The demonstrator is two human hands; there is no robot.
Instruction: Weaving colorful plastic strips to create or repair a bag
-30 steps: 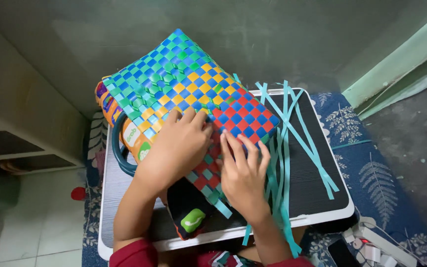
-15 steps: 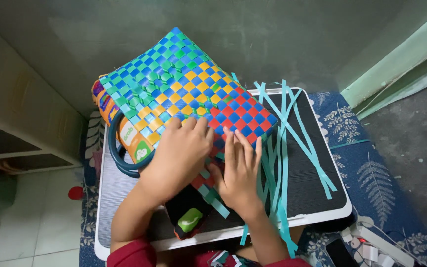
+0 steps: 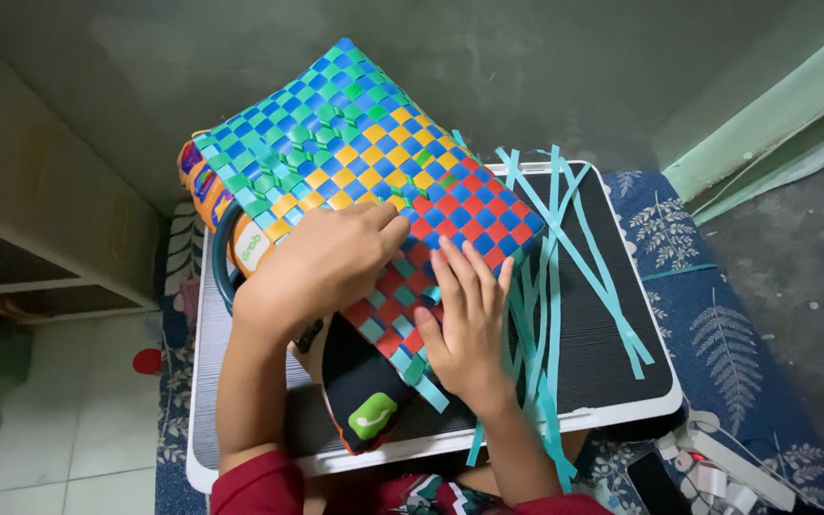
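- Barely anything moves since the earlier frames: both hands stay pressed on the woven bag [image 3: 364,153], the left hand [image 3: 321,262] creeps a bit further toward the red patch, and the bag keeps its spot.
- Bag lies flat-ish on the tray table [image 3: 612,381], one corner pointing away from the person, running past the table's far left edge. Checker weave goes teal and blue at the far end, then yellow and blue, then red and blue nearest the hands.
- Left hand rests palm down over the yellow and red part, fingers curled, tips pinching at the weave by the look of it. Can't tell what exactly sits between the tips.
- Right hand [image 3: 469,329] lies flat and spread on the red corner, fingers straight, not gripping anything, just pressing the weave down.
- Loose teal strips [image 3: 565,257] fan out from the bag's right edge across the dark tabletop, some hanging over the near edge next to the right wrist.
- Bag's inside is hidden from here, so no idea what's in it.
- Dark pouch [image 3: 364,401] with a green patch pokes out under the bag's near edge, between the forearms.
- Blue leaf-print mat [image 3: 717,315] covers the floor under the table.
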